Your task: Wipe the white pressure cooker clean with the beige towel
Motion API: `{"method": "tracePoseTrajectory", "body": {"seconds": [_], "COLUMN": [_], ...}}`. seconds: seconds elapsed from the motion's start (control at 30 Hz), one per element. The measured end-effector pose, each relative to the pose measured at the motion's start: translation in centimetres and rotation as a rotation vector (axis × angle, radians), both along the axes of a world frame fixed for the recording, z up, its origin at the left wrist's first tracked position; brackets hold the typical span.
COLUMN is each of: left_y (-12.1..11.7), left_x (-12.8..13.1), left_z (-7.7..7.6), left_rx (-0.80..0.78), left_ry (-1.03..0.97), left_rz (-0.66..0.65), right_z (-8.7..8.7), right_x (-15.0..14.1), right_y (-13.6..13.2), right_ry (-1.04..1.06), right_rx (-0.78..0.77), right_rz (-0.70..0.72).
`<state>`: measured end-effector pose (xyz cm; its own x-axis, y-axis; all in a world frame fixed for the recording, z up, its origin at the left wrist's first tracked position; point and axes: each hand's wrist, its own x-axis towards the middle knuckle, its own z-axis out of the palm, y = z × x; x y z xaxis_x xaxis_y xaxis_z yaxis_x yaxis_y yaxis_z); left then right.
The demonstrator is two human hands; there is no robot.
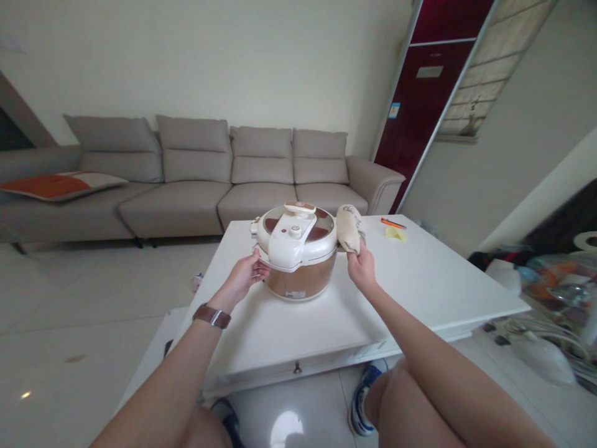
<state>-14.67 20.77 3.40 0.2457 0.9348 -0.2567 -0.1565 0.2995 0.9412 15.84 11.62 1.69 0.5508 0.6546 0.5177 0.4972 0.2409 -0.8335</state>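
Note:
A white and brown electric pressure cooker (301,277) stands on the white table, its lid on and a control knob on top. At its left side, my left hand (245,274) has the thumb over the rim and the fingers curled beneath the side handle. My right hand (361,267) is closed on the lower end of a beige rolled cloth (349,227) with dark printing. That cloth is held up against the right side of the cooker, and the cooker's right handle is hidden behind it.
On the white table (420,280) lie an orange-and-black pen (393,223) and a crumpled yellow paper (395,234). A grey sofa (261,193) runs along the wall behind. Cables and bagged items (555,292) sit on the floor at right.

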Motion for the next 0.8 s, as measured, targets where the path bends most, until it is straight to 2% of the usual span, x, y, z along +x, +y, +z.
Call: {"method": "tracePoseTrajectory", "body": {"seconds": [0.1, 0.27, 0.37, 0.5, 0.6, 0.7, 0.8], "left_y": [0.1, 0.1, -0.1, -0.2, -0.1, 0.1, 0.1], "left_x": [0.0, 0.1, 0.2, 0.1, 0.1, 0.1, 0.1], "left_z": [-0.2, -0.3, -0.1, -0.2, -0.5, -0.7, -0.6], "left_rx": [0.002, 0.006, 0.008, 0.021, 0.026, 0.025, 0.029], "left_ry": [0.0, -0.011, -0.015, -0.01, -0.006, -0.005, -0.006], "left_rz": [-0.005, -0.001, 0.001, 0.005, 0.0, 0.0, 0.005], "right_z": [0.6, 0.8, 0.4, -0.2, -0.3, 0.2, 1.0], "right_x": [-0.2, -0.7, -0.2, 1.4, 1.9, 1.1, -0.3], "right_y": [-0.5, -0.5, 0.1, 1.0, 1.0, 0.1, -1.1], "right_ry": [-0.285, -0.456, -0.461, -0.346, -0.324, -0.422, -0.577], "right_rx": [0.012, 0.039, -0.011, -0.129, -0.168, -0.183, -0.274], "right_rz": [0.044, 0.132, 0.034, -0.15, -0.187, -0.178, -0.225]}}
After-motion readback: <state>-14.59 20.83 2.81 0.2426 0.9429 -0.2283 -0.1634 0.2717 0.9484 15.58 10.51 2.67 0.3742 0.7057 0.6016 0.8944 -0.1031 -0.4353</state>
